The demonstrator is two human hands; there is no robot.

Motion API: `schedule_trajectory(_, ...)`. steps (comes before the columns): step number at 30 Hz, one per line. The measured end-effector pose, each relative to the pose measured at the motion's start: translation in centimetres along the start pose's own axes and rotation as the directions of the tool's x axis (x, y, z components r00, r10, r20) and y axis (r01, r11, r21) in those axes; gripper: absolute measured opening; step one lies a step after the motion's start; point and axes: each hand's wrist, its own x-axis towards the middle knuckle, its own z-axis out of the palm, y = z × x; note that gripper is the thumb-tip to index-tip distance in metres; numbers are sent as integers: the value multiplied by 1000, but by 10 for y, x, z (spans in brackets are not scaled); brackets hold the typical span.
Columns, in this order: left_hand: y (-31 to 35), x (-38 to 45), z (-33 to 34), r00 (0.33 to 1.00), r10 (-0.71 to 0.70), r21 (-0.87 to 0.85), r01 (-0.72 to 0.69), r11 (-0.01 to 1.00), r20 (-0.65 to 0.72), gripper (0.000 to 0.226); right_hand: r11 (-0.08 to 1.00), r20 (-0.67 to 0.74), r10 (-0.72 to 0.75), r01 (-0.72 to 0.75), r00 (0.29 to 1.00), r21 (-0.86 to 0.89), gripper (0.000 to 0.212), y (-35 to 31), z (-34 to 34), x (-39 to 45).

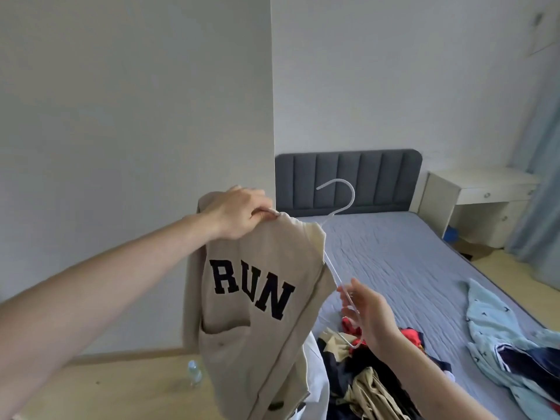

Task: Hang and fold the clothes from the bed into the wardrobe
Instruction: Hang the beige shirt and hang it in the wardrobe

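Above the foot of the bed (pixel 409 256), the left hand (pixel 239 213) grips the top of a beige top (pixel 257 298) printed RUN, fingers curled tight on a bunch of its cloth, so the garment hangs down in front of the wall. A clear hanger (pixel 336 204) runs into its neck, hook up before the grey headboard (pixel 348 177). The right hand (pixel 366 313) holds the hanger's lower arm, fingers and thumb loosely pinched round the thin bar. On the mattress lie a heap of dark and tan clothes (pixel 363 380) and a pale blue garment (pixel 491 322). A white desk (pixel 478 189) stands beside the bed, and a plastic bottle (pixel 194 372) stands on the floor
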Motion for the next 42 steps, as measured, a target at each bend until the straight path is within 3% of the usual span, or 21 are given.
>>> schedule_trajectory(2, 2, 13, -2, 1000, 15, -23, -16, 1000, -19, 37, 975, 11, 146, -146, 989, 169, 34, 7, -21, 10)
schedule_trajectory(4, 2, 26, -4, 999, 19, -58, -21, 998, -41, 34, 966, -3, 230, -228, 973, 119, 31, 22, -36, 14)
schedule_trajectory(10, -6, 57, -5, 997, 50, -107, -56, 993, -62, 27, 969, 120, 230, -239, 966, 64, 46, 35, -46, 32)
schedule_trajectory(12, -11, 61, -8, 993, 34, -157, -51, 986, -109, 25, 970, 162, 232, -216, 959, -107, 54, 37, -43, 36)
schedule_trajectory(14, -13, 67, -9, 994, 28, -198, -49, 979, -106, 24, 951, 268, 175, -93, 947, -293, 56, 38, -27, 38)
schedule_trajectory(17, -13, 77, -9, 996, -6, -251, -16, 968, -85, 27, 916, 341, 31, 110, 939, -385, 40, 39, 4, 49)
schedule_trajectory(19, -13, 81, -12, 997, -29, -276, 8, 961, -72, 33, 850, 255, -88, 206, 963, -485, 34, 41, 10, 64)
schedule_trajectory(21, -16, 80, -14, 998, -29, -286, 13, 958, -53, 34, 796, 105, -178, 206, 978, -568, 52, 40, -1, 81)
schedule_trajectory(23, -22, 76, -14, 999, -28, -315, 15, 949, -38, 37, 783, 18, -244, 208, 970, -587, 56, 27, -25, 91)
schedule_trajectory(25, -28, 71, -11, 998, -58, -376, 46, 925, -22, 46, 794, 19, -209, 181, 978, -580, 52, 3, -46, 96)
schedule_trajectory(29, -30, 67, -11, 998, -66, -449, 49, 892, -24, 50, 808, 104, -58, 108, 993, -579, 21, -32, -70, 96)
schedule_trajectory(33, -26, 71, -11, 997, -69, -497, 44, 867, -31, 54, 865, 192, 87, 21, 978, -502, 19, -58, -86, 90)
schedule_trajectory(35, -24, 75, -12, 997, -68, -509, 37, 860, -42, 55, 865, 254, 154, -6, 955, -501, 28, -64, -92, 84)
schedule_trajectory(39, -20, 81, -11, 998, -56, -511, 34, 859, -27, 54, 797, 305, 213, 15, 928, -603, 87, -60, -99, 72)
schedule_trajectory(41, -19, 82, -9, 999, -51, -520, 39, 853, -8, 53, 783, 309, 192, 44, 931, -620, 95, -56, -103, 68)
schedule_trajectory(42, -19, 81, -8, 999, -47, -524, 41, 851, 1, 52, 785, 313, 188, 49, 931, -617, 88, -55, -103, 68)
